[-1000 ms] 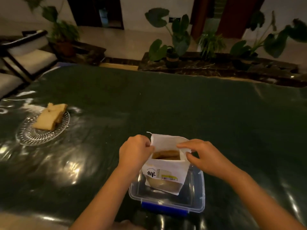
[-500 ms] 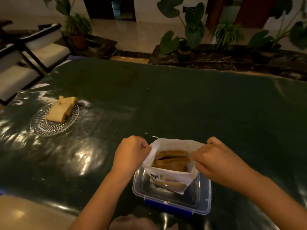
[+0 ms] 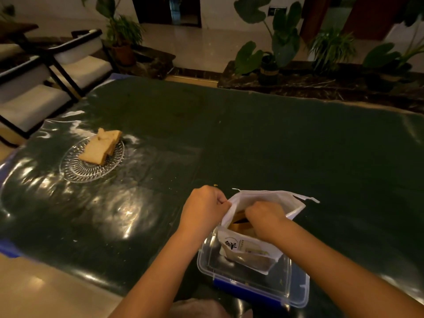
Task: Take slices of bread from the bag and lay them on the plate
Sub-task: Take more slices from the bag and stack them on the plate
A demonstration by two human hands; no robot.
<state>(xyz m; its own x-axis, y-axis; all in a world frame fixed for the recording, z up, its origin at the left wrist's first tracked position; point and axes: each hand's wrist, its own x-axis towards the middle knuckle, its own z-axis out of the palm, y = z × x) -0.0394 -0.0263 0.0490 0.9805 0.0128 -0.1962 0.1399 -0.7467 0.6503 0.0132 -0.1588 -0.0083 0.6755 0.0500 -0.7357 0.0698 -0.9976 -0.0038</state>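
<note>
Fingers of left hand (image 3: 204, 208) pinch bag (image 3: 270, 203) rim; right hand (image 3: 263, 218) (grip hidden) reaches inside.

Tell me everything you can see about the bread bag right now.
The bread bag is white, thin plastic by its look, with a black printed character on its front. It stands tilted in a clear plastic box, mouth open. The left hand pinches its rim; the right hand reaches inside, where brown slices show.
</note>
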